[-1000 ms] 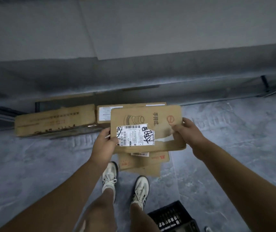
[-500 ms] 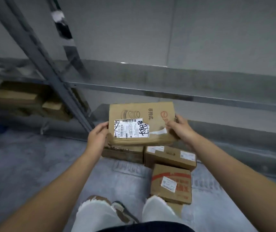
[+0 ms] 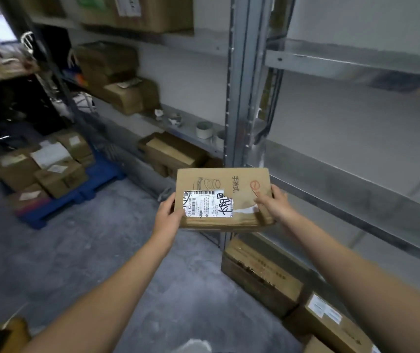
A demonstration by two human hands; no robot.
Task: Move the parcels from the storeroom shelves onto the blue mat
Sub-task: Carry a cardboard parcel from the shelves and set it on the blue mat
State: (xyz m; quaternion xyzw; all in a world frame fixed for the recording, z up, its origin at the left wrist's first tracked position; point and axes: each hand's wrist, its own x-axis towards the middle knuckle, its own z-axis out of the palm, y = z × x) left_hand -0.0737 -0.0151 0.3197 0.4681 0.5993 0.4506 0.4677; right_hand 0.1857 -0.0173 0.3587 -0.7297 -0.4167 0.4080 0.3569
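Note:
I carry a flat brown cardboard parcel (image 3: 225,184) with a white shipping label in front of me at about waist height. My left hand (image 3: 168,212) grips its left edge, thumb on top by the label. My right hand (image 3: 272,203) grips the right edge, thumb on the top face. The blue mat (image 3: 97,179) lies on the floor at the left, and several brown parcels (image 3: 51,164) are stacked on it. More parcels (image 3: 173,151) sit on the metal storeroom shelves (image 3: 239,98) ahead.
Brown boxes (image 3: 259,271) sit low by the shelf at the right, near my right arm. A metal shelf upright stands just behind the parcel. Tape rolls (image 3: 203,129) lie on a shelf. Dark clutter (image 3: 13,98) fills the far left. Grey floor (image 3: 89,250) stretches toward the mat.
My view has risen and swung left, from the floor boxes to the shelves and blue mat. The parcel stays held in both hands and has come up with me.

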